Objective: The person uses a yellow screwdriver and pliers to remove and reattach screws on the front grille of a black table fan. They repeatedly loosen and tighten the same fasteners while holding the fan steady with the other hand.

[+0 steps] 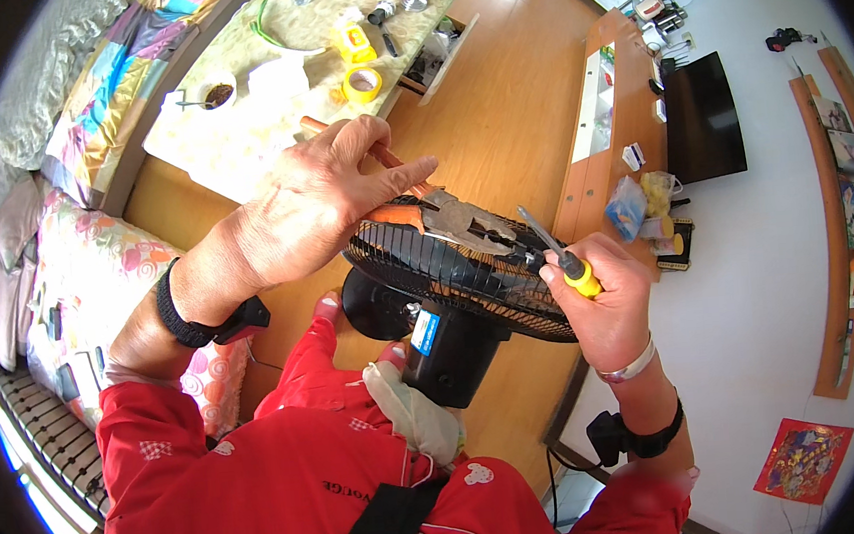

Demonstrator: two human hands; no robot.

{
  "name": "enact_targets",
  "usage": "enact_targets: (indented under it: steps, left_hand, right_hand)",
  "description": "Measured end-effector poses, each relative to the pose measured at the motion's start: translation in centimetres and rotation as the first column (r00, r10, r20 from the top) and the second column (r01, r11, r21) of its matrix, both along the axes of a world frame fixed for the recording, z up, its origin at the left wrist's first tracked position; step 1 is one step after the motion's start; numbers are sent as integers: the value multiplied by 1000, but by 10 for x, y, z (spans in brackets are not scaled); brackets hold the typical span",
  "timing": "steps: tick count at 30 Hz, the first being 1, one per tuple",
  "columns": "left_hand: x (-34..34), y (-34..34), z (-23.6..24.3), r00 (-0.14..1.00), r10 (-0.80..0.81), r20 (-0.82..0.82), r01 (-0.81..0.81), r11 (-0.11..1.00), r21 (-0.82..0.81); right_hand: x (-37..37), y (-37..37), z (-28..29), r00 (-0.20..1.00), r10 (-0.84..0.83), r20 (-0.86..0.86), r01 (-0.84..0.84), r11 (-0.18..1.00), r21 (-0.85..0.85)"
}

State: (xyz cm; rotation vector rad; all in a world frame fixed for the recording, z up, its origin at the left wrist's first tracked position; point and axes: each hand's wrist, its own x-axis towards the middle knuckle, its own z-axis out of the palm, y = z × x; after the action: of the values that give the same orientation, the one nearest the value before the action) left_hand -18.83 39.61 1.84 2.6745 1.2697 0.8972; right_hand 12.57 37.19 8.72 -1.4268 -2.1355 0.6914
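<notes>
My left hand [326,195] is closed around a tool with orange handles [398,215], which look like those of pliers; its dark tip lies at a ragged grey-brown piece [469,226] on the fan's upper rim. In my right hand [605,298] is a screwdriver [580,273] with a yellow and black handle, its metal shaft slanting up and left beside the rim. The black electric fan [447,265] stands tilted between my hands, its wire guard uppermost. Its motor housing [454,358] bears a blue and white sticker, and its round base [374,306] is partly hidden.
Beyond my left hand is a patterned table [207,149] with a tape roll [362,84], a bowl [217,93] and small items. A wooden cabinet [589,154] and a dark television [704,120] line the right wall. A patterned cushion [97,278] lies at left.
</notes>
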Motion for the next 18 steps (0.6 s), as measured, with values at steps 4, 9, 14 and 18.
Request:
enact_targets:
  steps: [4, 9, 14, 18]
  left_hand:
    - [0, 1, -1, 1000, 2, -1, -2, 1000, 29]
    - [1, 1, 2, 1000, 8, -18, -7, 998, 58]
    - [-1, 8, 10, 998, -10, -66, 19, 991, 135]
    - [1, 17, 14, 998, -42, -51, 49, 988, 148]
  right_hand:
    - [1, 1, 0, 1000, 5, 20, -5, 1000, -8]
    - [1, 1, 0, 1000, 3, 18, -3, 1000, -4]
    - [0, 1, 0, 1000, 8, 1, -8, 1000, 5]
    - [0, 0, 1, 1000, 6, 0, -6, 1000, 7]
